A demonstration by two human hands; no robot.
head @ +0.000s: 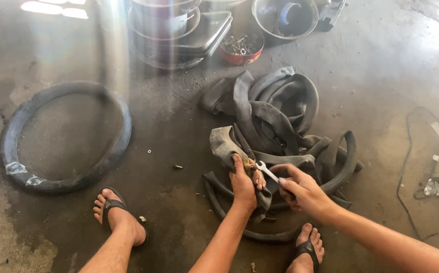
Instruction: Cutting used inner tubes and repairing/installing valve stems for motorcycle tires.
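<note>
While left hand [243, 183] pinches inner tube [270, 126], right hand [300, 189] holds wrench [266, 171]

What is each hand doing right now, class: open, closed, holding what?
Left hand: closed on the folded inner tube, near its valve.
Right hand: closed on a small spanner, its head at the valve.

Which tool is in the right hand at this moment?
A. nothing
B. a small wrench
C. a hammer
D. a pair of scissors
B: the right hand grips a small wrench, its open end at the valve of the inner tube that the left hand holds.
</note>
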